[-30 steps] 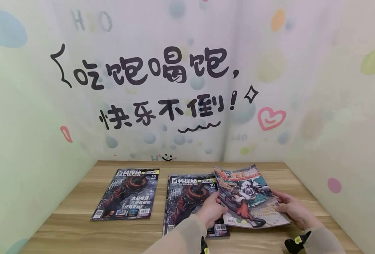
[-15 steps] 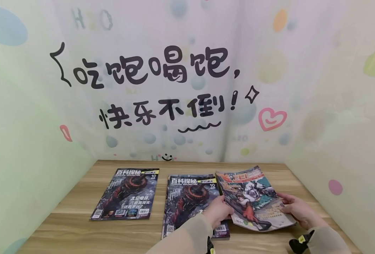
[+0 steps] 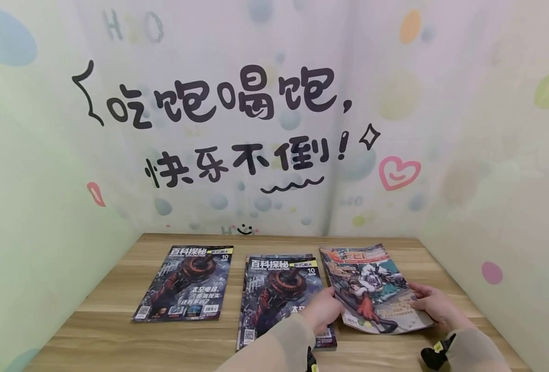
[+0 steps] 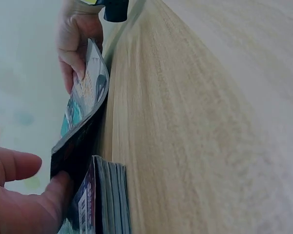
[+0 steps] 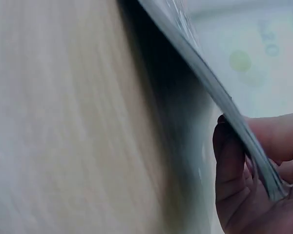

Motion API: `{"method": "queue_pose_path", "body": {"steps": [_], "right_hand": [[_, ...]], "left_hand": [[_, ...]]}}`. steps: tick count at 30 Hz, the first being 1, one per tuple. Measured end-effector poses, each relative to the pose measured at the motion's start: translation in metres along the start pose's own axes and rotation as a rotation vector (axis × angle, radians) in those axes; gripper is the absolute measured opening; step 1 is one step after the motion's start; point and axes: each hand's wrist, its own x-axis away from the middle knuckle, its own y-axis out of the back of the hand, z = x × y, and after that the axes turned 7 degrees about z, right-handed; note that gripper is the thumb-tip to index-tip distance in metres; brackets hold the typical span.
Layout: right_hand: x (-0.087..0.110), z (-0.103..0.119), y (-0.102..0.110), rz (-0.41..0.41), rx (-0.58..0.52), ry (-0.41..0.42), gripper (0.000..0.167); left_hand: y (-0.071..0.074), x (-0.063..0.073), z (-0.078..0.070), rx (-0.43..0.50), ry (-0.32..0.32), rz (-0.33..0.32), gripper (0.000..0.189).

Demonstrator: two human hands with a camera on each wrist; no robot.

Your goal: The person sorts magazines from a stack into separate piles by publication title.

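Note:
A magazine with a red title band and a cartoon figure (image 3: 367,289) is held by both hands over the table's right side. My right hand (image 3: 437,307) grips its right edge, the thumb above and fingers beneath; in the right wrist view the pages bend between thumb and fingers (image 5: 230,170). At its left edge is my left hand (image 3: 323,307). There the left wrist view shows a finger (image 4: 58,187) under the lifted edge and the thumb (image 4: 19,165) above, a small gap between thumb and cover. This hand partly covers the middle stack of magazines (image 3: 274,294).
A dark Scientific Exploration magazine (image 3: 186,284) lies flat on the left of the wooden table (image 3: 116,341). The middle stack, with the same cover on top, shows several spines in the left wrist view. Patterned walls (image 3: 274,206) close in the back and both sides.
The cartoon-cover magazine has shifted a little to the right, away from the middle stack. Both hands have moved right with it. The other magazines stay in place.

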Motion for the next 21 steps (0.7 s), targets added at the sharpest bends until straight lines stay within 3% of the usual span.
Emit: {"method": "queue_pose_path", "body": {"steps": [4,10,14,21], "right_hand": [[-0.0008,-0.0007,0.0027,-0.019,0.031,0.012,0.066],[-0.0036,-0.0025,0.0059,-0.055,0.104,-0.002,0.064],[-0.0042,-0.0034,0.0053,-0.091,0.156,-0.026,0.063],[-0.0020,-0.0022,0.0020,-0.103,0.146,-0.090,0.066]], "left_hand": [[-0.0043,-0.0006,-0.0004,0.010,0.010,0.027,0.054],[-0.0086,0.0008,0.0009,0.041,-0.047,0.057,0.056],[-0.0097,0.0014,0.0013,0.068,-0.031,0.060,0.057],[-0.0100,0.0008,0.0018,0.091,-0.019,0.057,0.057]]}}
